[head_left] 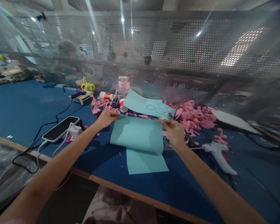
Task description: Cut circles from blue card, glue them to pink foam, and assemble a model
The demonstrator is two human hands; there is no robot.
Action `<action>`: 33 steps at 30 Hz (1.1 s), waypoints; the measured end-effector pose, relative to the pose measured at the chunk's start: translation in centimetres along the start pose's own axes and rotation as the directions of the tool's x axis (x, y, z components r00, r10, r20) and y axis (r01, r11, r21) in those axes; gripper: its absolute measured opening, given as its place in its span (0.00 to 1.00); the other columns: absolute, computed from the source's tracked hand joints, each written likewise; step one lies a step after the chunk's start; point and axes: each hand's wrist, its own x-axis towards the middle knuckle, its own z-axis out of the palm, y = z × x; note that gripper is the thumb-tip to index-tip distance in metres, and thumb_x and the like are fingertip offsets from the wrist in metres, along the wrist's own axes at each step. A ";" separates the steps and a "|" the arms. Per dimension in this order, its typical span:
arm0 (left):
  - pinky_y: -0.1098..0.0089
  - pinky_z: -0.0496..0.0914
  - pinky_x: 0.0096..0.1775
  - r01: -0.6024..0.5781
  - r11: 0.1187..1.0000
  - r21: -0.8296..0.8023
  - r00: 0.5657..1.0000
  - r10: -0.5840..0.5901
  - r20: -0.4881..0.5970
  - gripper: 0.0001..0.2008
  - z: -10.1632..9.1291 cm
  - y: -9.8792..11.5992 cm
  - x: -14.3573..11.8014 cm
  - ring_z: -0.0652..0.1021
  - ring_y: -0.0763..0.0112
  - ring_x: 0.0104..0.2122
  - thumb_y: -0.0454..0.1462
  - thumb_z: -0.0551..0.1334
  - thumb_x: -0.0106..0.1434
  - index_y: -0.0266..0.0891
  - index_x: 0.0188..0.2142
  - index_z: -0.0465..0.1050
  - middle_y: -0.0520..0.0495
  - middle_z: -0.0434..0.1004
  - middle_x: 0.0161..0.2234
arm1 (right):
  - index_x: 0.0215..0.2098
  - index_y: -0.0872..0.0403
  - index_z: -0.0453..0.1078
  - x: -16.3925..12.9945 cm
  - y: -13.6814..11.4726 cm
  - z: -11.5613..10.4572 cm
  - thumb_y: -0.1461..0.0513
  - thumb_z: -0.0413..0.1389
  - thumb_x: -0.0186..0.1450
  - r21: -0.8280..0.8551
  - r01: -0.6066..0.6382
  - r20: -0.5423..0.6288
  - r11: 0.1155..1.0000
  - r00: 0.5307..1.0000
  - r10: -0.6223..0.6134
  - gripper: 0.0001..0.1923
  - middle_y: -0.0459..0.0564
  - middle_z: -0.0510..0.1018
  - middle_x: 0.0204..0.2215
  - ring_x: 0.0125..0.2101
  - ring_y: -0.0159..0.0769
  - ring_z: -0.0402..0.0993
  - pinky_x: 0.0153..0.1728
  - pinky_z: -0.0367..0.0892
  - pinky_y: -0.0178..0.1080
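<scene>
Head camera is showing the left hand [106, 118] and right hand [175, 132] each pinching a far corner of the teal paper sheet [140, 140], folding it toward the person over the blue table [25, 105], seemingly to line up edges, beside pink scraps [193, 118].

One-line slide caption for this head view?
Both hands, left hand and right hand, pinch the far corners of a folded teal paper sheet on a blue table beside pink scraps.
</scene>
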 end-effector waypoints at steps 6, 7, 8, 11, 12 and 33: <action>0.59 0.64 0.52 -0.247 0.968 0.043 0.946 0.250 -0.205 0.12 -2.6 4.1 -2.4 0.73 0.59 0.49 0.40 0.64 0.52 0.38 0.36 0.78 0.48 0.78 0.42 | 0.26 0.50 0.75 1.0 -5.0 0.5 0.56 0.62 0.52 0.152 0.244 0.172 0.958 0.948 -0.268 0.06 0.48 0.79 0.39 0.48 0.44 0.70 0.47 0.66 0.46; 0.58 0.63 0.53 -0.247 0.968 0.040 0.949 0.250 -0.193 0.12 -2.6 3.7 -3.7 0.71 0.58 0.51 0.40 0.64 0.53 0.39 0.36 0.78 0.48 0.78 0.42 | 0.25 0.50 0.75 0.1 -4.9 0.1 0.57 0.62 0.53 0.156 0.230 0.223 0.961 0.939 -0.261 0.06 0.49 0.79 0.39 0.48 0.45 0.70 0.47 0.66 0.47; 0.56 0.63 0.53 -0.228 0.973 0.026 0.963 0.229 -0.143 0.11 -2.4 2.9 -5.1 0.69 0.58 0.52 0.41 0.63 0.54 0.40 0.36 0.78 0.47 0.77 0.43 | 0.25 0.51 0.75 -0.9 -4.3 -0.4 0.57 0.61 0.54 0.161 0.190 0.309 0.968 0.922 -0.233 0.06 0.50 0.79 0.38 0.48 0.45 0.70 0.47 0.66 0.47; 0.50 0.55 0.57 -0.137 0.990 0.042 0.988 0.133 0.074 0.10 -1.3 -0.6 -8.8 0.67 0.55 0.54 0.41 0.61 0.56 0.41 0.34 0.79 0.45 0.78 0.40 | 0.23 0.53 0.75 -4.0 -1.2 -2.0 0.58 0.61 0.54 0.069 0.050 0.500 0.996 0.862 -0.078 0.07 0.53 0.79 0.37 0.46 0.46 0.71 0.45 0.67 0.48; 0.49 0.50 0.58 -0.132 0.988 0.079 0.983 0.120 0.137 0.09 -1.0 -1.8 -9.6 0.67 0.55 0.54 0.41 0.61 0.57 0.42 0.34 0.79 0.46 0.78 0.40 | 0.23 0.54 0.75 -4.8 -0.1 -2.4 0.58 0.60 0.54 0.010 0.032 0.558 0.999 0.829 -0.032 0.07 0.53 0.79 0.37 0.45 0.45 0.72 0.45 0.67 0.49; 0.54 0.42 0.61 -0.540 0.794 0.279 0.761 0.319 0.565 0.16 0.0 -6.2 -12.4 0.65 0.66 0.55 0.34 0.52 0.64 0.51 0.47 0.71 0.52 0.74 0.45 | 0.23 0.48 0.75 -6.5 1.1 -4.3 0.62 0.58 0.57 -0.141 0.110 0.711 0.984 0.703 0.023 0.07 0.48 0.81 0.29 0.42 0.43 0.75 0.52 0.60 0.51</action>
